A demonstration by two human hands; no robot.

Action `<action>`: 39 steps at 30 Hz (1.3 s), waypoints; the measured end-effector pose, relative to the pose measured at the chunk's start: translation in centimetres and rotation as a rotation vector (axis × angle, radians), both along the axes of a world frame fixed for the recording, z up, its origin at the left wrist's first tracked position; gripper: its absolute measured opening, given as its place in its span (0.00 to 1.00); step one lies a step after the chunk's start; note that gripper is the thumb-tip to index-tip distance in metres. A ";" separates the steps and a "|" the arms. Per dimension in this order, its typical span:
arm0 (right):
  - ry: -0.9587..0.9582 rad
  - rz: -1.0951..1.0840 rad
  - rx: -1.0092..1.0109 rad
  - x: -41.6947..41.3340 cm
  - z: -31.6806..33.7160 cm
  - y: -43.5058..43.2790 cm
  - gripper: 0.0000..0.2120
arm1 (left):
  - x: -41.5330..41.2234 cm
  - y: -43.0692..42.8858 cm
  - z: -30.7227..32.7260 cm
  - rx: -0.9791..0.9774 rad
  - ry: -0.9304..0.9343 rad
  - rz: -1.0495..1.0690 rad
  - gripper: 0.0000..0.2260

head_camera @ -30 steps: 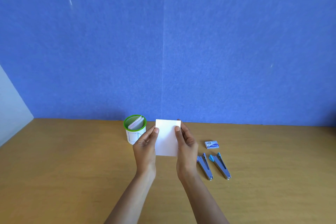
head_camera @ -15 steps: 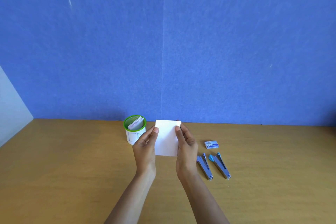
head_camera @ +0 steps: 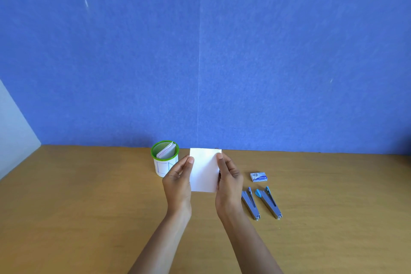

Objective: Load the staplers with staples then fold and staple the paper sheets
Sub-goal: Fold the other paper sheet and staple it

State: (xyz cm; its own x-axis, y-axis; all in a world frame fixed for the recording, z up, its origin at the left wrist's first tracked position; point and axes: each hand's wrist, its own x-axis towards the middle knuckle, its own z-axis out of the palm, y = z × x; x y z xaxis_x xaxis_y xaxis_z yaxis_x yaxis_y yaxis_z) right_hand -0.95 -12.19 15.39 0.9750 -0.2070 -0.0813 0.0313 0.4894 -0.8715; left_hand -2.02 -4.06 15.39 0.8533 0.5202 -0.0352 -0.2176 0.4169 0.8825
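Risk, fold: the small white rectangular paper sheet [head_camera: 204, 170] is held in the air by its side edges only; if the two sides are brought together unevenly, I would expect a skewed crease and corners that do not meet.
Risk, slip: the grip is light and near the upper corners, so a shift of either thumb could let the sheet tilt or drop onto the wooden bench [head_camera: 89, 196].
Risk, stapling: the two slim blue-and-metal staplers [head_camera: 261, 203] lie side by side on the bench, just right of the right hand; from this distance I cannot tell whether they are loaded, and an empty one would leave the fold unpinned.
Left hand [head_camera: 178, 181]: partly closed, thumb on the sheet's face, pinching its left edge.
Right hand [head_camera: 229, 181]: partly closed likewise, pinching the right edge.
Sheet position: upright between both hands, above the bench, beside the green-rimmed white cup of paper slips [head_camera: 165, 158].
Staple box: small blue-and-white box [head_camera: 258, 177], apart, beyond the staplers.
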 end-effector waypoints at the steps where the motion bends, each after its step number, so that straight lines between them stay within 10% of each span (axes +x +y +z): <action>1: -0.005 -0.010 -0.006 0.0 0.0 0.0 0.07 | 0.0 0.0 0.0 0.006 -0.003 0.003 0.05; 20: 0.060 -0.112 0.032 -0.3 1.0 0.1 0.08 | -0.2 -0.4 0.1 0.024 0.031 0.008 0.05; 33: -0.246 -0.219 -0.480 -1.9 1.9 0.0 0.04 | -0.6 0.8 2.5 0.865 -0.255 -0.051 0.06; 39: -0.359 -0.206 -0.572 -2.3 2.6 0.1 0.04 | -0.6 1.2 3.1 0.907 -0.366 0.018 0.06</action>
